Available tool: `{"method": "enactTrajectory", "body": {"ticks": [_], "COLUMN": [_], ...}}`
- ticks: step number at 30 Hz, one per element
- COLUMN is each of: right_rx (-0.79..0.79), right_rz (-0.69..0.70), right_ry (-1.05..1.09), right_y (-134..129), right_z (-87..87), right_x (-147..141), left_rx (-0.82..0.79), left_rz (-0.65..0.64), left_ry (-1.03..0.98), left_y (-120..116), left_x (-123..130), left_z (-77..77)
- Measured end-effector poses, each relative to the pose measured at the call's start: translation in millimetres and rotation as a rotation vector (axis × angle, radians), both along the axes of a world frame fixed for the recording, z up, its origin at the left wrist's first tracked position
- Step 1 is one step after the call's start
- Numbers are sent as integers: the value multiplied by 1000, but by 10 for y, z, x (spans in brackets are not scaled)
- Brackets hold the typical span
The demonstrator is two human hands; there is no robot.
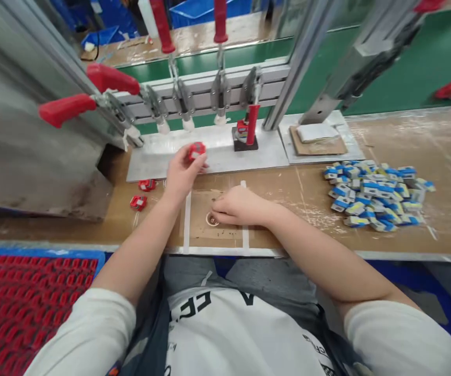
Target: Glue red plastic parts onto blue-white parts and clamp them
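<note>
Raised over the front edge of the white plate point(150, 154), my left hand point(182, 172) grips a small red part point(196, 150) between thumb and fingers. My right hand point(236, 207) is low at the brown work mat point(197, 230), its fingers pressed together beside a small round ring point(211, 219) with tiny dark bits in it. Whatever those fingertips hold is too small to see. Two more red parts point(147, 185) point(138, 203) lie on the table to the left of my left hand.
Toggle clamps with red handles point(68, 108) line the metal frame behind. A black fixture point(245, 143) holds a red part. Blue-and-white pieces point(378, 196) are heaped at right. A blue tray point(102, 256) of red parts is at lower left.
</note>
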State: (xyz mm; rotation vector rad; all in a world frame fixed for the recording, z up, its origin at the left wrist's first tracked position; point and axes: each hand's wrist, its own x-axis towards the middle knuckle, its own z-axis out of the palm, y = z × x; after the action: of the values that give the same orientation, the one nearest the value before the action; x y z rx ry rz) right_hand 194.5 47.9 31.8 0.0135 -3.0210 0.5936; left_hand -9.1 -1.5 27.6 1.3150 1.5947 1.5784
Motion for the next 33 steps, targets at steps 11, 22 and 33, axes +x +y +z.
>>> {"method": "enactTrajectory", "body": {"ticks": [11, 22, 33], "right_rx": [-454, -534, -483], "right_rz": [-65, -694, -690], "right_ry": [215, 653, 574], "right_y": [108, 422, 388], "right_z": [-62, -224, -247], "right_x": [67, 5, -51], "left_rx": [-228, -311, -318], "left_rz": [-255, -287, -296], "left_ry": [129, 310, 430], "left_y": [-40, 1, 2], "left_x": [70, 115, 147], "left_z": [-269, -191, -119]}}
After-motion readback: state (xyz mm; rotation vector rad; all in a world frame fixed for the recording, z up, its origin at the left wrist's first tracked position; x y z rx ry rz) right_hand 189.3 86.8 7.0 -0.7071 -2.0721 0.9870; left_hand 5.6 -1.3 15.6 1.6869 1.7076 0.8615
